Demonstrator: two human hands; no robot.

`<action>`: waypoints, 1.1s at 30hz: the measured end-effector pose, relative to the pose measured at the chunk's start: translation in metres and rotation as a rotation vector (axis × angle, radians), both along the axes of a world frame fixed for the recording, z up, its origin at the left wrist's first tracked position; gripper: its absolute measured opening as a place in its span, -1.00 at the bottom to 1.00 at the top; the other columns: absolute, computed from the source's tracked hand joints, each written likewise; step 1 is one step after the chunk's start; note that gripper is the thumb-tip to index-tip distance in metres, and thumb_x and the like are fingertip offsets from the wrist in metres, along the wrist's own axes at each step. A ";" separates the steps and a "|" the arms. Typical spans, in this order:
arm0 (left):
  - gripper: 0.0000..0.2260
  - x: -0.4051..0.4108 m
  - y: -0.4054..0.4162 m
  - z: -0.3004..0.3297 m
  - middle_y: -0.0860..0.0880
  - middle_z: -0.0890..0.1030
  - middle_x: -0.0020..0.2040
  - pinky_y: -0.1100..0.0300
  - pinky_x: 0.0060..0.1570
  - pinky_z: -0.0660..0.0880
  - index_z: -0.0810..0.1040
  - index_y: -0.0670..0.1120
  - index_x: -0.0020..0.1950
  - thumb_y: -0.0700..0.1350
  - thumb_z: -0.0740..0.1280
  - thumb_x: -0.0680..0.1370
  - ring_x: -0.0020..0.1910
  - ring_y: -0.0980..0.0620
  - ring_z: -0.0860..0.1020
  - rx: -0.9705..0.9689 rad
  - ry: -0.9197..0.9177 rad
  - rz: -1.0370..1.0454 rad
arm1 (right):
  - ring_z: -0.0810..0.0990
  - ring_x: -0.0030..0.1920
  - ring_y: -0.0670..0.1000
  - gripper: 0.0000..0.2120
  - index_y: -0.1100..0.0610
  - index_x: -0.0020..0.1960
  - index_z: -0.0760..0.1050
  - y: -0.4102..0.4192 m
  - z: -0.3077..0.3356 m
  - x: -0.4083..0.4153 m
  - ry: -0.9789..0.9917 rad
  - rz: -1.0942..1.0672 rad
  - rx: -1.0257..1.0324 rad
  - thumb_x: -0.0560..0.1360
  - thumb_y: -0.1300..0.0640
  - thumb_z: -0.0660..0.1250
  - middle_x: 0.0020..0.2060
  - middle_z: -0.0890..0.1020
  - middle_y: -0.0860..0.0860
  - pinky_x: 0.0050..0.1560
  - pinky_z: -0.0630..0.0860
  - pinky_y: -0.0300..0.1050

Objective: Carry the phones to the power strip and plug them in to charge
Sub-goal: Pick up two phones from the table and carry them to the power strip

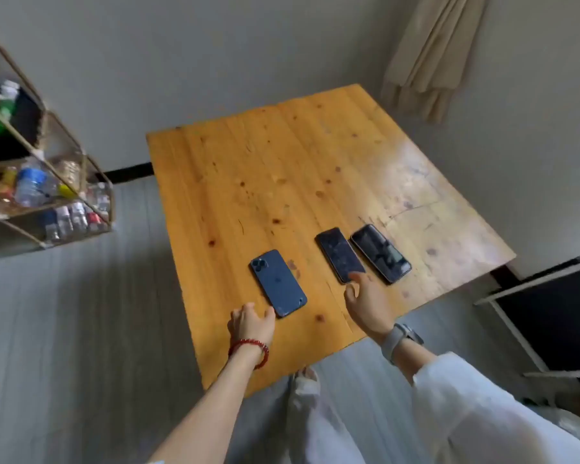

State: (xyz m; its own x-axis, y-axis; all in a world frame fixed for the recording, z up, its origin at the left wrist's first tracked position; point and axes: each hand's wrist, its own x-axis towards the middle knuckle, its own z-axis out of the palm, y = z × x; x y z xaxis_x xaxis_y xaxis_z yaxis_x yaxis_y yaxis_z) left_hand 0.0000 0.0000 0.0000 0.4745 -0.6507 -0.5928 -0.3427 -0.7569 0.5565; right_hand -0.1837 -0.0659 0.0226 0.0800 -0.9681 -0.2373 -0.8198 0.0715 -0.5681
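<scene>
Three phones lie on the table (248, 169); my left hand (250, 324) touches the blue phone (278, 283), fingers relaxed, while my right hand (365, 301), open, touches the middle phone (340, 254).

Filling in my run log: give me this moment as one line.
stage: reaching | left hand: at blue phone | right hand: at middle phone | third phone: on table

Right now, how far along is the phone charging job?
Done: nothing; all three phones lie on the wooden table. In hand: the left hand touches the face-down blue phone; the right hand reaches the middle black phone. Left: lifting those and the right-hand black phone, carrying, plugging in. No power strip shows.
</scene>
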 end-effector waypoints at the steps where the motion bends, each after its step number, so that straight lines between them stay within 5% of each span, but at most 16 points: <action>1: -0.51 -0.005 -0.015 -0.009 -0.15 0.24 0.39 -0.05 0.25 0.36 0.26 -0.14 0.37 0.08 0.17 0.53 0.31 -0.18 0.30 0.028 -0.036 0.009 | 0.41 0.23 0.15 -0.65 0.20 0.32 0.32 -0.017 -0.009 -0.002 0.037 -0.011 0.016 0.55 0.14 0.12 0.27 0.44 0.18 0.15 0.39 -0.02; 10: -0.09 -0.027 -0.083 -0.055 -0.14 -0.04 0.50 -0.16 0.31 0.15 -0.03 -0.23 0.46 0.33 0.23 0.38 0.43 -0.18 0.01 0.203 -0.309 0.034 | 0.37 0.21 0.20 -0.53 0.17 0.35 0.20 -0.091 -0.058 0.003 0.286 -0.002 0.154 0.53 -0.01 0.20 0.24 0.41 0.18 0.06 0.44 0.06; 17: -0.11 -0.033 -0.095 -0.060 -0.15 0.03 0.49 -0.10 0.25 0.22 0.01 -0.24 0.44 0.18 0.39 0.35 0.41 -0.15 0.09 0.199 -0.368 -0.043 | 0.27 0.24 0.23 -0.18 0.16 0.45 -0.07 -0.098 -0.068 0.021 0.358 -0.088 0.248 0.41 0.03 0.38 0.25 0.28 0.22 0.18 0.30 0.14; 28: -0.44 -0.033 -0.136 -0.049 -0.19 0.24 0.30 -0.06 0.19 0.28 0.24 -0.20 0.23 -0.19 0.45 0.34 0.27 -0.16 0.23 0.244 -0.186 -0.017 | 0.48 -0.15 0.11 -0.68 0.16 0.18 0.23 -0.068 -0.060 0.035 0.091 -0.224 0.304 0.48 0.20 0.26 -0.01 0.54 0.15 -0.24 0.41 -0.03; 33: -0.48 -0.041 -0.127 -0.048 -0.24 0.30 0.30 -0.15 0.20 0.27 0.24 -0.17 0.23 -0.22 0.41 0.37 0.31 -0.21 0.24 0.163 -0.193 -0.139 | 0.55 -0.08 0.19 -0.72 0.22 0.18 0.24 -0.051 -0.060 0.038 -0.056 -0.346 0.351 0.52 0.18 0.22 0.03 0.57 0.22 -0.15 0.50 0.02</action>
State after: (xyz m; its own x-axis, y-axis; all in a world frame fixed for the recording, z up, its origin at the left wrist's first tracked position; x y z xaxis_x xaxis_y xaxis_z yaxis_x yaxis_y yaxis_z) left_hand -0.0412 -0.1266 -0.0480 0.5021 -0.6210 -0.6019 -0.5370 -0.7694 0.3458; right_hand -0.1454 -0.1169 -0.0378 -0.2102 -0.8027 -0.5581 -0.6831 0.5290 -0.5036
